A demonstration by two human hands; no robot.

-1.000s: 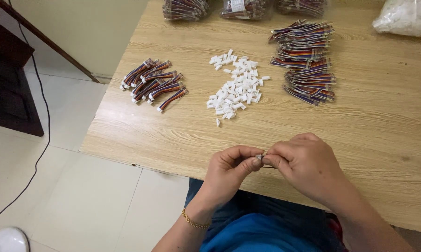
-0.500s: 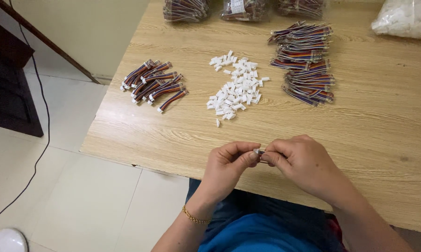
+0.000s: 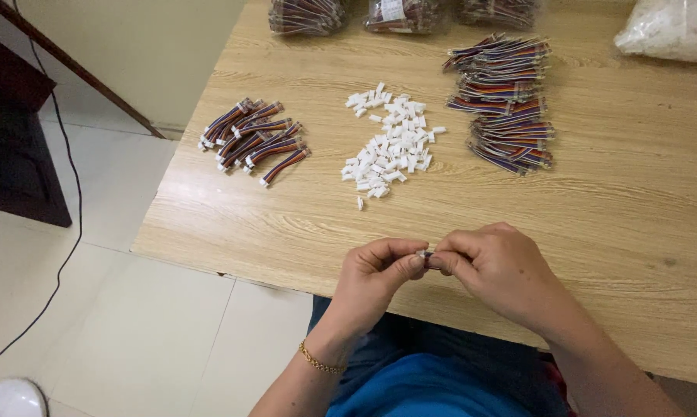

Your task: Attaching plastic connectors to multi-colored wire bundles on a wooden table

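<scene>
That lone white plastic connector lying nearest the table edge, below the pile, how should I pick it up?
Pinch the lone white plastic connector across its narrow sides from above, probably with fingertips. It lies flat on the wooden table, apart from the white connector pile, so nothing crowds it.

Table (image 3: 611, 232): pale tan wood, wavy darker grain; connector pile (image 3: 391, 143) at centre of frame: white; wire bundle (image 3: 252, 140) at upper left: striped red, blue, dark, with white ends; wire stack (image 3: 507, 104) at upper right: multicoloured stripes, red, blue, purple, yellow; bag (image 3: 673, 31) at top right corner: translucent white; floor (image 3: 117, 324): off-white tile; bracelet (image 3: 317, 361): gold; garment (image 3: 425, 390) at lower centre: bright blue.
</scene>
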